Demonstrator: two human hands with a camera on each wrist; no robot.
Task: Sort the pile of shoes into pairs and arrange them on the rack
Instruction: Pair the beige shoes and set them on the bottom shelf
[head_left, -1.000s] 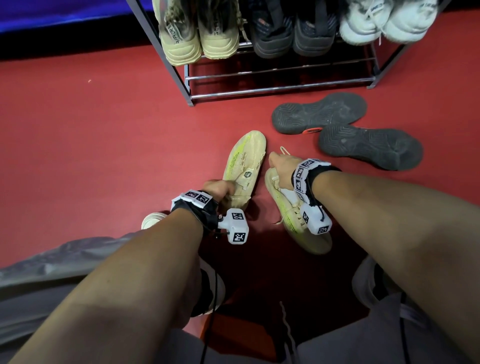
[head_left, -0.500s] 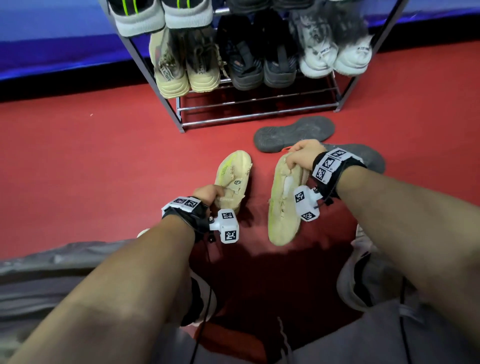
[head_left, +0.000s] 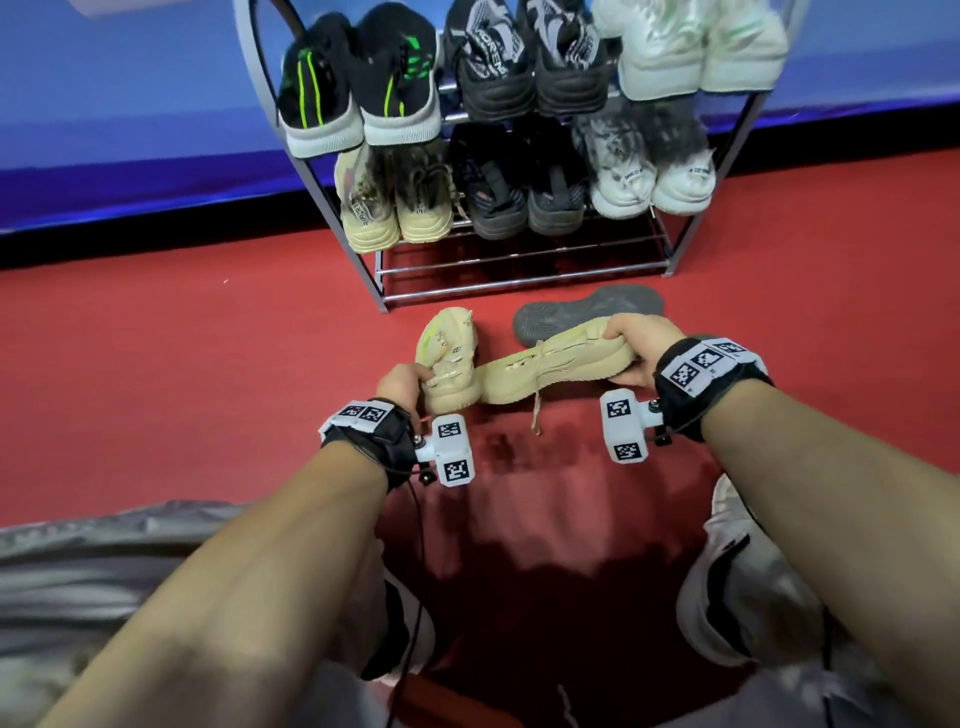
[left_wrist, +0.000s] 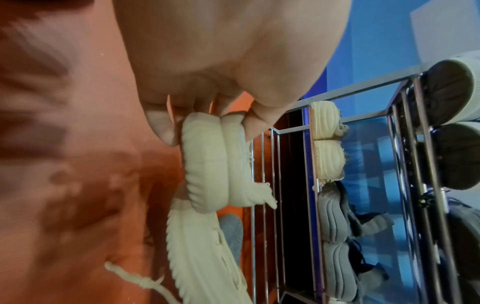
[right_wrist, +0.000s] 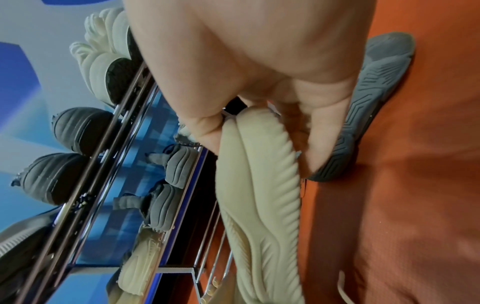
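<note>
- Your knees in grey trousers (head_left: 78, 577) sit nearest the camera, with the red floor (head_left: 156, 364) stretching ahead of you.
- Your left hand (head_left: 402, 382) holds the left beige shoe (head_left: 449, 358) by its heel. In the left wrist view, the fingers (left_wrist: 161, 127) curl down on one side of the heel and the thumb presses on the other, pinching the padded collar.
- That shoe points away from you, toe toward the rack. It has a ribbed, cream-coloured sole edge, a knit upper and a faint yellow-green stripe along its side.
- Your right hand (head_left: 631, 348) grips the right beige shoe (head_left: 561, 364) at its heel end, fingers (right_wrist: 314, 144) wrapped under the sole and thumb over the top edge.
- This shoe lies crosswise, its toe reaching the heel of the left one; whether they touch is unclear. A loose beige lace (head_left: 535, 410) hangs from it.
- Both shoes match: same beige colour, same ridged sole.
- Just behind your right hand a dark grey shoe (head_left: 587, 312) lies sole-up on the floor.
- Farther off stands the metal rack (head_left: 519, 270). Its bottom tier is bare rails; the tier above holds a beige pair (head_left: 395, 208), a dark grey pair (head_left: 519, 192) and a white pair (head_left: 649, 176).
- The top visible tier carries a black pair with green stripes (head_left: 358, 88), another dark pair (head_left: 524, 57) and a pale pair (head_left: 696, 47).
</note>
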